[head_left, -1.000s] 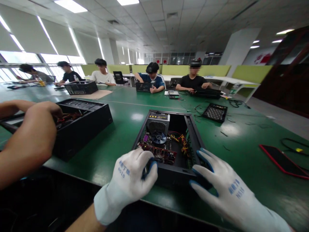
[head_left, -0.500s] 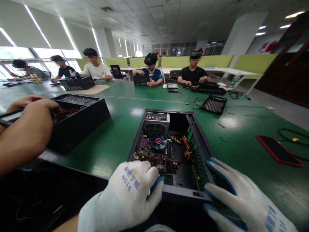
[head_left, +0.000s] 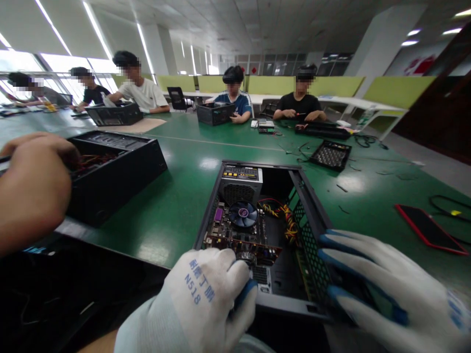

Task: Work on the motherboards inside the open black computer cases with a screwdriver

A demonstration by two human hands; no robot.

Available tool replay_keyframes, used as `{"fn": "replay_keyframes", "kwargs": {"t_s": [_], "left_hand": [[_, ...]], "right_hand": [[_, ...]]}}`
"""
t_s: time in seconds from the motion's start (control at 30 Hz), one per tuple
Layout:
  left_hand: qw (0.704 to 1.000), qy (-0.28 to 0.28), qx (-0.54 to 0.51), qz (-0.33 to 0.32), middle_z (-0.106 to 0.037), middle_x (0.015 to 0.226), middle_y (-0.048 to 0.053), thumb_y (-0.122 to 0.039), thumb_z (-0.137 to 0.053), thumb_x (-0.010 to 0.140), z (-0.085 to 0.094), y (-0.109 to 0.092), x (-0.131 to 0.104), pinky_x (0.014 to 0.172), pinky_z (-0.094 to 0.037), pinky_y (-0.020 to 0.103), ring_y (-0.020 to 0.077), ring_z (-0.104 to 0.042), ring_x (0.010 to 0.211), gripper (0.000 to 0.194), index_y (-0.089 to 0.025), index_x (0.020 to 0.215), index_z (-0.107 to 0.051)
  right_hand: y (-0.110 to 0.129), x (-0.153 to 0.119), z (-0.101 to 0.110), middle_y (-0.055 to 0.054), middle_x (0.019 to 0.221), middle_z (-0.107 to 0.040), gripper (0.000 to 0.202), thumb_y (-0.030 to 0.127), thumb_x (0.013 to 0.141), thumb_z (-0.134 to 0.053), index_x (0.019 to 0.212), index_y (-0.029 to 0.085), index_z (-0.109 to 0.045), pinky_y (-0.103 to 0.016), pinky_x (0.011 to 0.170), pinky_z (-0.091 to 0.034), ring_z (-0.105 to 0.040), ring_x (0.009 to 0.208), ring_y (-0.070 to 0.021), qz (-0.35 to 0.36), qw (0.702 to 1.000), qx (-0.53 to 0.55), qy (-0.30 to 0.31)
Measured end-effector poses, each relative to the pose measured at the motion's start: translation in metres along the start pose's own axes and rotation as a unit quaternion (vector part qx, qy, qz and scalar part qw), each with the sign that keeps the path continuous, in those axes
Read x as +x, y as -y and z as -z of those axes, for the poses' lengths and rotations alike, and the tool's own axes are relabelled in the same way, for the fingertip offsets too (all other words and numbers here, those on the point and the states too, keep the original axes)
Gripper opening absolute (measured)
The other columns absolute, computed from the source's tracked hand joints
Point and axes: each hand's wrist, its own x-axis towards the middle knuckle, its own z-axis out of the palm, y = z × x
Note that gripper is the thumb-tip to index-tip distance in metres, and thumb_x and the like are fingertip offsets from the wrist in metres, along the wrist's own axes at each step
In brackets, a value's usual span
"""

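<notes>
Fingers (head_left: 340,257) on PC case (head_left: 283,300), green table (head_left: 184,181), office (head_left: 235,41)

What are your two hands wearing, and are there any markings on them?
Both the left hand and the right hand wear whitish knit gloves, blue on the gripping side of the fingers. The left glove's back has blue lettering with "N518"; its ribbed cuff is pale blue-green. The right glove's blue print is too blurred to read. No sleeve shows beyond the left cuff.

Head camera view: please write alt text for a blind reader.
White-gloved left hand, curled, and right hand, spread, are at an open computer case. A fan and bundled cables show inside. Other people sit across the green table.
</notes>
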Motion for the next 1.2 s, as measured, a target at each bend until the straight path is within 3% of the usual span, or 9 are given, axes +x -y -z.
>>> {"fn": "replay_keyframes", "kwargs": {"t_s": [0.1, 0.17, 0.33, 0.53, 0.63, 0.73, 0.97, 1.2], "left_hand": [[1.000, -0.007, -0.003, 0.005, -0.057, 0.075, -0.001, -0.031, -0.056, 0.095, -0.004, 0.001, -0.002, 0.054, -0.032, 0.036, 0.0199, -0.053, 0.061, 0.018, -0.026, 0.080, -0.048], [1.000, -0.009, -0.005, 0.007, -0.057, 0.075, 0.000, -0.032, -0.056, 0.096, -0.006, 0.001, -0.003, 0.055, -0.031, 0.036, 0.0201, -0.053, 0.061, 0.019, -0.026, 0.080, -0.048], [1.000, -0.012, -0.008, 0.012, -0.056, 0.075, 0.000, -0.032, -0.056, 0.095, -0.006, 0.001, -0.005, 0.055, -0.029, 0.036, 0.0193, -0.052, 0.061, 0.018, -0.026, 0.080, -0.048], [1.000, 0.001, -0.015, 0.016, -0.056, 0.074, 0.000, -0.031, -0.055, 0.096, -0.004, 0.002, -0.005, 0.055, -0.031, 0.037, 0.0190, -0.052, 0.060, 0.019, -0.026, 0.080, -0.048], [1.000, 0.003, -0.014, 0.021, -0.056, 0.075, 0.000, -0.032, -0.056, 0.096, -0.004, 0.001, -0.005, 0.056, -0.031, 0.037, 0.0192, -0.053, 0.062, 0.018, -0.026, 0.080, -0.048], [1.000, -0.001, -0.015, 0.023, -0.057, 0.074, 0.000, -0.032, -0.056, 0.095, -0.004, 0.001, -0.004, 0.055, -0.031, 0.037, 0.0191, -0.052, 0.061, 0.019, -0.026, 0.080, -0.049], [0.999, -0.024, -0.032, 0.026, -0.058, 0.075, 0.000, -0.031, -0.057, 0.095, -0.005, 0.001, -0.004, 0.053, -0.030, 0.036, 0.0179, -0.050, 0.059, 0.019, -0.025, 0.079, -0.049], [0.999, -0.006, -0.037, 0.028, -0.059, 0.078, 0.001, -0.034, -0.057, 0.096, -0.006, 0.002, -0.006, 0.056, -0.035, 0.036, 0.0191, -0.053, 0.063, 0.017, -0.026, 0.082, -0.051]], "right_hand": [[-0.001, 0.043, -0.002, -0.013, 0.139, -0.065, 0.048, 0.052, 0.096, -0.063, 0.137, 0.026, -0.063, -0.053, 0.098, -0.057, -0.064, 0.124, -0.0348, 0.004, 1.000, -0.024, -0.004], [0.000, 0.074, -0.011, -0.015, 0.130, -0.069, 0.048, 0.054, 0.098, -0.061, 0.132, 0.021, -0.067, -0.049, 0.097, -0.056, -0.066, 0.118, -0.0329, 0.021, 0.999, -0.028, 0.028], [0.008, 0.145, -0.044, -0.015, 0.111, -0.074, 0.043, 0.052, 0.099, -0.060, 0.118, 0.017, -0.073, -0.045, 0.092, -0.053, -0.070, 0.104, -0.0309, 0.080, 0.972, -0.077, 0.206], [0.042, 0.198, -0.071, -0.016, 0.109, -0.078, 0.039, 0.046, 0.096, -0.064, 0.114, 0.014, -0.077, -0.040, 0.084, -0.053, -0.074, 0.104, -0.0328, 0.130, 0.901, -0.154, 0.384], [0.053, 0.208, -0.080, -0.016, 0.104, -0.080, 0.024, 0.027, 0.096, -0.061, 0.104, 0.014, -0.080, -0.038, 0.076, -0.054, -0.076, 0.096, -0.0312, 0.149, 0.872, -0.177, 0.431], [0.055, 0.209, -0.083, -0.015, 0.106, -0.080, 0.026, 0.015, 0.096, -0.055, 0.106, 0.014, -0.079, -0.037, 0.077, -0.053, -0.076, 0.096, -0.0289, 0.167, 0.871, -0.172, 0.428], [0.034, 0.193, -0.068, -0.013, 0.103, -0.079, 0.023, 0.024, 0.089, -0.064, 0.106, 0.017, -0.078, -0.037, 0.081, -0.051, -0.074, 0.099, -0.0293, 0.175, 0.897, -0.152, 0.377], [-0.002, 0.178, -0.055, -0.012, 0.097, -0.080, 0.023, 0.029, 0.087, -0.062, 0.097, 0.019, -0.079, -0.038, 0.082, -0.051, -0.075, 0.097, -0.0303, 0.092, 0.916, -0.175, 0.350]]}}
